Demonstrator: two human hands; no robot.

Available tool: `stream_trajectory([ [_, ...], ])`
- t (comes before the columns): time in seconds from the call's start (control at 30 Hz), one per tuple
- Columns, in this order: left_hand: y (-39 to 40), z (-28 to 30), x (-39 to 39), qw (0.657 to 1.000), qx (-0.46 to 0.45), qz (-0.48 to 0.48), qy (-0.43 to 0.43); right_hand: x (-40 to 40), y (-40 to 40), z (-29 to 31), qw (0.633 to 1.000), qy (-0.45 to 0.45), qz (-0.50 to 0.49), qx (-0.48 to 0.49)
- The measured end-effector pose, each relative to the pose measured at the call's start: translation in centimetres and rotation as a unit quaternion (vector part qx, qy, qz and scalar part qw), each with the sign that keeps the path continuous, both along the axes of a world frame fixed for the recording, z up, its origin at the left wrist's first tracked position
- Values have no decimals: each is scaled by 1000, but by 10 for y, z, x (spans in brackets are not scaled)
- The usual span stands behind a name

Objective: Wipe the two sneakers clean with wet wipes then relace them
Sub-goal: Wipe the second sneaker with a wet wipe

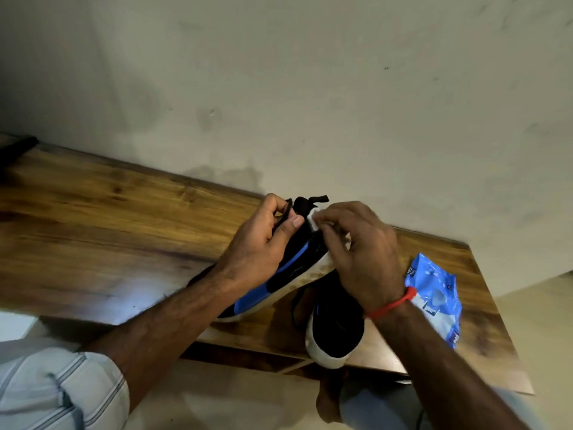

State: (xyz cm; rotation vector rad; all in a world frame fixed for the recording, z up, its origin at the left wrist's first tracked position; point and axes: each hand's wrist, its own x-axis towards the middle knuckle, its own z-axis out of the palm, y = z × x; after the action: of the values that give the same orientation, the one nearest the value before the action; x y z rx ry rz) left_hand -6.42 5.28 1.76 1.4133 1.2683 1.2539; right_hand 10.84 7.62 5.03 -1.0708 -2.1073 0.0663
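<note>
A black and blue sneaker (290,271) with a white sole is held up over the wooden table (102,218), toe toward the wall. My left hand (260,243) grips its upper and pinches a black lace (283,217) between thumb and fingers. My right hand (361,248) pinches a white wet wipe (313,223) against the sneaker's top near the tongue. The second sneaker (333,332), black with a white sole, lies on the table below my right wrist, its heel over the near edge.
A blue and white pack of wet wipes (437,297) lies on the table right of my right wrist. A plain wall (310,88) stands behind the table. A dark object (15,147) sits at the table's far left end. My knees show below the table edge.
</note>
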Motion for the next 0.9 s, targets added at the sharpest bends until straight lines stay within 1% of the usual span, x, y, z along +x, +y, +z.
stream_trajectory([
  [0.07,1,1,-2,1000,-6,8,-17,-10,-14,-4,999,-25,38,11],
  [0.1,2,1,-3,1000,-8,9,-24,-10,-12,-3,999,-29,42,17],
  [0.13,2,1,-3,999,-10,10,-30,-8,-5,-3,999,-23,30,21],
  [0.23,2,-2,-1,1000,-2,2,-27,4,21,3,998,5,-53,22],
  [0.3,1,-2,-1,1000,7,-4,-29,5,17,4,998,19,-66,7],
  [0.43,-4,-1,-5,999,8,-12,-45,1,-1,2,998,45,-36,3],
  [0.6,-9,1,-5,998,3,-9,-64,5,-4,6,998,65,-11,-2],
  [0.77,-7,5,-4,997,-11,-4,-74,0,-11,5,999,26,17,26],
  [0.9,-5,2,-1,997,-20,-10,-79,2,-13,1,1000,16,21,13],
])
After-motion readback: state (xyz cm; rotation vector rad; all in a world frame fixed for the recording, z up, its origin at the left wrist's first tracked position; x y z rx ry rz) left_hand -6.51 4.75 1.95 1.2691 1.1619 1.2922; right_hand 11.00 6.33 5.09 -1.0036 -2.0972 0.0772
